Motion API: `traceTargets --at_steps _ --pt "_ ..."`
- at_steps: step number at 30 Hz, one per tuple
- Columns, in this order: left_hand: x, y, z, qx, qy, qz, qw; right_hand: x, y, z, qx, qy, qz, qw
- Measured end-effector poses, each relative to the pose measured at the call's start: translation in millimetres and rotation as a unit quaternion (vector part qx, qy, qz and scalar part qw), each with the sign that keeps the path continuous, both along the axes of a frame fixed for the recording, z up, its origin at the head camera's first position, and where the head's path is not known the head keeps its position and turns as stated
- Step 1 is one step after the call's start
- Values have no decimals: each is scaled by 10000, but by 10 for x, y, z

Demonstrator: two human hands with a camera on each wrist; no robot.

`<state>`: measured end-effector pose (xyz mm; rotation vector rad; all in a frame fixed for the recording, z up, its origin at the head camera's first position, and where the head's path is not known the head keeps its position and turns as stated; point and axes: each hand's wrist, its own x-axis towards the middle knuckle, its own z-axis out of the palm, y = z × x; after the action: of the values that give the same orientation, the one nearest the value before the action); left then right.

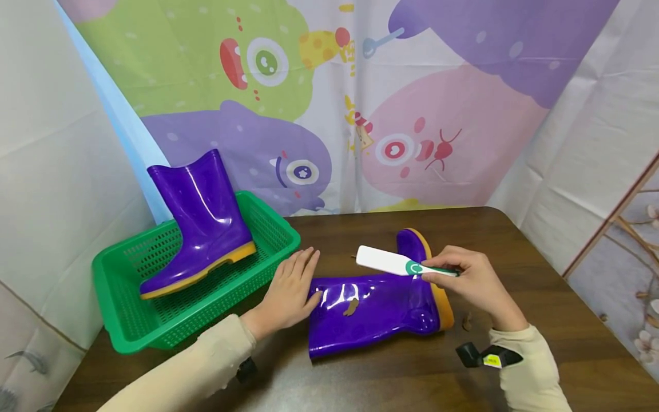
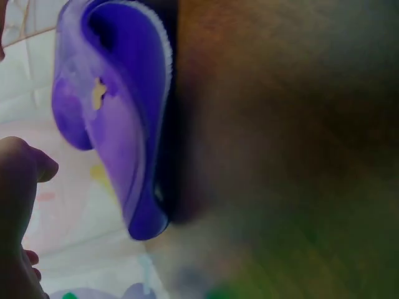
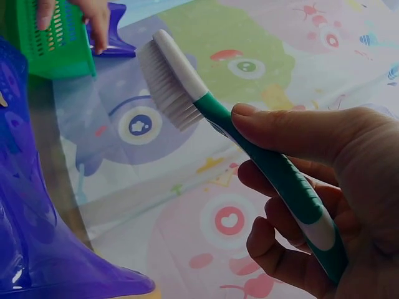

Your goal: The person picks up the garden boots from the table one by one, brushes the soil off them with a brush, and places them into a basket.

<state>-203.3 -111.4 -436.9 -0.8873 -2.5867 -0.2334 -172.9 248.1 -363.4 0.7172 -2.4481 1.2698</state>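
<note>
A purple rain boot (image 1: 370,320) with a yellow sole lies on its side, its opening toward the left. On its shaft sits a small brown patch (image 1: 351,307), like mud. My right hand (image 1: 465,280) grips the green handle of a white-bristled brush (image 3: 181,71), held above the boot's ankle; the right wrist view shows thumb and fingers wrapped round it. By the boot's open end is my left hand (image 1: 288,292), fingers extended and the thumb at the rim. Whether that thumb touches the boot, I cannot tell. The left wrist view looks into the boot opening (image 2: 134,56).
A green perforated basket (image 1: 115,320) stands at the left of the brown table (image 1: 288,377). A second purple boot (image 1: 201,212) stands tilted in it, sole down. Small brown bits (image 1: 467,321) lie by the sole of the lying boot. A cartoon-printed curtain (image 1: 329,171) hangs behind.
</note>
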Motion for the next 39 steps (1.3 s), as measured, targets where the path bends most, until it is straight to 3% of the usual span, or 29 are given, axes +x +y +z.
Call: traceTargets --at_steps 12,23,30,39 --pt "-23 71 -230 -681 -954 367 9924 -27 -14 -37 206 -137 155 9996" --pt "-79 79 -351 -784 -1493 631 9837 -54 -41 -82 527 -263 304 9978" --pt "-94 94 -367 -927 -1535 708 9812 -71 -69 -116 643 -250 402 9968" --pt "-120 91 -367 -721 -1543 644 9833 -54 -128 -120 641 -332 595 9956"
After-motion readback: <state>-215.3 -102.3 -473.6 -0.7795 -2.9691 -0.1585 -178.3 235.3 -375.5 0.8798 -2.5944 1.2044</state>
